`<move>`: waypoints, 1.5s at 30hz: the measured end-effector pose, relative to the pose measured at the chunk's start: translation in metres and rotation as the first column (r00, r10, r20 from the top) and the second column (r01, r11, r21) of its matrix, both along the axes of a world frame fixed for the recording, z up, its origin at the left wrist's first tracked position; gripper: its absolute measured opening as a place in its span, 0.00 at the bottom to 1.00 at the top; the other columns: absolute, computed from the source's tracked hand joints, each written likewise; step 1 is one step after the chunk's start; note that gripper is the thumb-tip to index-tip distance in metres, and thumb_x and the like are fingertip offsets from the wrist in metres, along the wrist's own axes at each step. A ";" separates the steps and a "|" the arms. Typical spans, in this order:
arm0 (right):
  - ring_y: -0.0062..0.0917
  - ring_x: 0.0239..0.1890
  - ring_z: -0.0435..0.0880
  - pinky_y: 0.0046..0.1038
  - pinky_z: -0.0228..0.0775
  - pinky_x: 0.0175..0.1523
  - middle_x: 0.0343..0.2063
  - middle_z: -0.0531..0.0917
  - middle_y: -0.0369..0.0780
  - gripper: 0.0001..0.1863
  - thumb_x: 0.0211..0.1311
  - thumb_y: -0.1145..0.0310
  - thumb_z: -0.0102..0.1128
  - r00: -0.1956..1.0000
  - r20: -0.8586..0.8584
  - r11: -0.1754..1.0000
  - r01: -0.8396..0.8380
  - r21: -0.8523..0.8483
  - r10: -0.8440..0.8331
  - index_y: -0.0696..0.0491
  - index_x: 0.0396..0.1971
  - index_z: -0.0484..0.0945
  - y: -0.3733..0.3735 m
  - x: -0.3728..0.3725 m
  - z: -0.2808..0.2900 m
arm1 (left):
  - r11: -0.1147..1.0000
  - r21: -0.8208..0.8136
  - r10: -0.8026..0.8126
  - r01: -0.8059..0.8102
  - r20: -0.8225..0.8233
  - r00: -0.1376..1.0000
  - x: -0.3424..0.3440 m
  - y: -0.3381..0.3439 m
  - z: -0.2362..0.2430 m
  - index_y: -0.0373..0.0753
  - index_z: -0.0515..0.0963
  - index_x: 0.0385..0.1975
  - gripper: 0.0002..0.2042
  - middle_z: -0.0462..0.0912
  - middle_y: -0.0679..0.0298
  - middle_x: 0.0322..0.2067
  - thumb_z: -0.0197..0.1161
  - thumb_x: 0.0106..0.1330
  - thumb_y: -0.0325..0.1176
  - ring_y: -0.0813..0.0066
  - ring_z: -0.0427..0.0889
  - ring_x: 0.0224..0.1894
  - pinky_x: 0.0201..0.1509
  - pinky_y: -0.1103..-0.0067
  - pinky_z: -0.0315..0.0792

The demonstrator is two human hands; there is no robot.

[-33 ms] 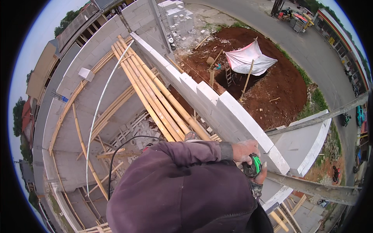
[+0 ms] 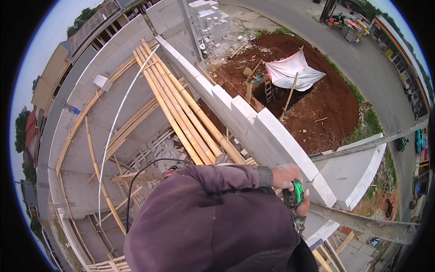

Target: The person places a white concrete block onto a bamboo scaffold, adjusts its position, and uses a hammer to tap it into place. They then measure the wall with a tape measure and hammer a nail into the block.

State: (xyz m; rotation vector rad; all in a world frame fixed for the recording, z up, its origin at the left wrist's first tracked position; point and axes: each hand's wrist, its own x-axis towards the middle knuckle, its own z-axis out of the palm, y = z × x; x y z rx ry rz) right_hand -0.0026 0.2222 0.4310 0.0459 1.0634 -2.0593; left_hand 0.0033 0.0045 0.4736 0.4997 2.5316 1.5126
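Both my hands are at the near end of a light grey block wall (image 2: 278, 131). My left hand (image 2: 285, 176) comes across from the left in a purple sleeve, its fingers curled over a compact green-and-black tape measure (image 2: 297, 192). From below, my right hand (image 2: 302, 207) grips the same tape measure, thumb up along its side. Their undersides and some fingers are hidden. Just to the right of the hands is the wall's end block (image 2: 323, 188). My purple jacket (image 2: 213, 222) fills the lower middle.
Bamboo poles (image 2: 181, 109) lie bundled left of the wall, with a foot (image 2: 222, 158) on them. A black cable (image 2: 136, 181) loops beside my jacket; a thin white strip (image 2: 113, 122) arcs farther left. Beyond the wall, a pale sheet (image 2: 294, 70) hangs over a pit (image 2: 276, 99). Concrete beams (image 2: 362, 222) extend right.
The view has shifted very slightly. Both hands keep their hold on the tape measure at the wall's end.
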 end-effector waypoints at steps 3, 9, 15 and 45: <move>0.28 0.32 0.86 0.30 0.84 0.33 0.40 0.82 0.44 0.30 0.67 0.48 0.54 0.974 -0.211 0.981 -0.038 0.191 0.079 0.59 0.55 0.71 -0.013 -0.013 0.014 | 0.998 -0.019 0.062 -0.060 0.129 0.990 -0.005 -0.012 0.003 0.32 0.79 0.44 0.21 0.80 0.53 0.43 0.73 0.49 0.30 0.51 0.79 0.47 0.53 0.63 0.72; 0.27 0.38 0.84 0.31 0.83 0.35 0.41 0.81 0.44 0.34 0.66 0.54 0.57 0.878 -0.352 0.919 -0.204 0.339 0.325 0.62 0.64 0.65 -0.032 -0.044 0.032 | 0.948 0.183 0.193 -0.260 0.320 0.928 -0.015 -0.041 -0.001 0.33 0.79 0.44 0.23 0.81 0.60 0.33 0.76 0.47 0.32 0.65 0.79 0.43 0.46 0.70 0.72; 0.28 0.42 0.82 0.27 0.73 0.51 0.42 0.82 0.44 0.34 0.55 0.60 0.63 0.715 -0.243 0.552 -0.233 0.801 0.655 0.63 0.60 0.71 0.034 -0.053 -0.028 | 0.981 0.105 0.160 -0.162 0.022 0.987 -0.056 -0.203 0.076 0.36 0.83 0.35 0.08 0.77 0.69 0.25 0.68 0.56 0.28 0.78 0.73 0.29 0.36 0.76 0.68; 0.27 0.47 0.82 0.26 0.70 0.54 0.45 0.85 0.41 0.24 0.58 0.62 0.64 0.903 0.428 0.410 -0.375 0.832 -0.043 0.54 0.55 0.79 0.265 0.182 -0.078 | 0.677 -0.653 0.478 -0.339 0.040 0.878 -0.248 -0.401 0.233 0.43 0.86 0.23 0.04 0.80 0.70 0.17 0.67 0.53 0.24 0.80 0.76 0.19 0.22 0.79 0.67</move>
